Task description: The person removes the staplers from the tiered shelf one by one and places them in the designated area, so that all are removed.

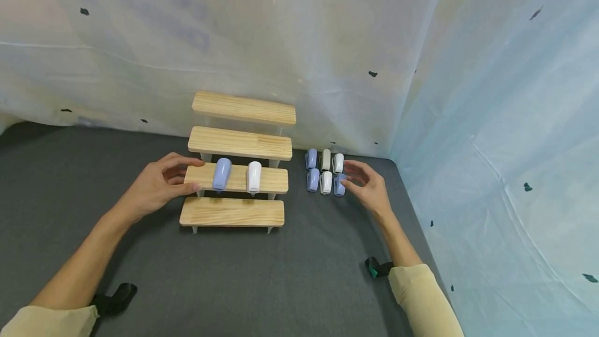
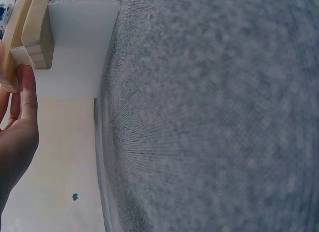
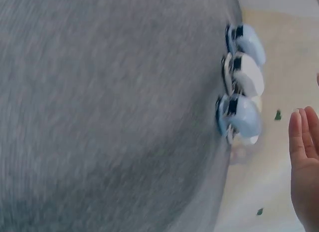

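A stepped wooden shelf rack (image 1: 231, 212) stands on a grey surface. My left hand (image 1: 156, 183) grips the left end of its second-lowest board (image 1: 273, 181), thumb at the front edge and fingers at the back; in the left wrist view the fingers (image 2: 29, 95) touch the board's end. A blue small stapler (image 1: 222, 174) and a white one (image 1: 254, 177) lie on that board. My right hand (image 1: 367, 186) hovers by the nearest-right blue stapler (image 1: 339, 185) of a group on the surface. In the right wrist view its fingers (image 3: 297, 137) are extended, apart from the staplers.
Besides that blue one, the group right of the rack holds two blue staplers (image 1: 313, 180), two white ones (image 1: 326, 182) and a beige one (image 1: 325, 159), in two rows. A pale curtain (image 1: 327, 40) hangs behind, and a bluish one (image 1: 505, 144) borders the right side.
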A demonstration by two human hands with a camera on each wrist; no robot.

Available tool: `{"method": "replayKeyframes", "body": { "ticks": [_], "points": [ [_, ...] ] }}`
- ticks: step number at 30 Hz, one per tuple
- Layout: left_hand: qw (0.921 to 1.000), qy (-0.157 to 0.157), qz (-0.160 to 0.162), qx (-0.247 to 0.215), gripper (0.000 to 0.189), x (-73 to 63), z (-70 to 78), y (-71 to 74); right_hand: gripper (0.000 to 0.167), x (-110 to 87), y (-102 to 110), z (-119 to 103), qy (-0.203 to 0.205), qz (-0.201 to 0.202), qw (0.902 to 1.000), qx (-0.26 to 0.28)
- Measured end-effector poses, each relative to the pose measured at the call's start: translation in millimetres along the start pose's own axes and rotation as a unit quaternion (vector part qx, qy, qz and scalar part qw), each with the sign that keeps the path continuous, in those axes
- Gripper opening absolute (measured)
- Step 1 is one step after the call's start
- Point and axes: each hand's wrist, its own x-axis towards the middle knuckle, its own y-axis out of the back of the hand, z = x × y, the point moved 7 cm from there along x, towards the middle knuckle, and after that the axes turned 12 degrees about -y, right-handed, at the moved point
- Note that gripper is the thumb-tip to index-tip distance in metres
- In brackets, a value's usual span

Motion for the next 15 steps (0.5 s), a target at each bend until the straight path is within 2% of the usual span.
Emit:
{"method": "replayKeyframes", "body": {
  "ticks": [15],
  "points": [
    [1.0, 0.006, 0.002, -0.001, 0.052, 0.8, -2.8, 0.8, 0.046, -1.7, -31.1, -43.3, 0.044, -0.055, 0.997, 0.03]
  ]
}}
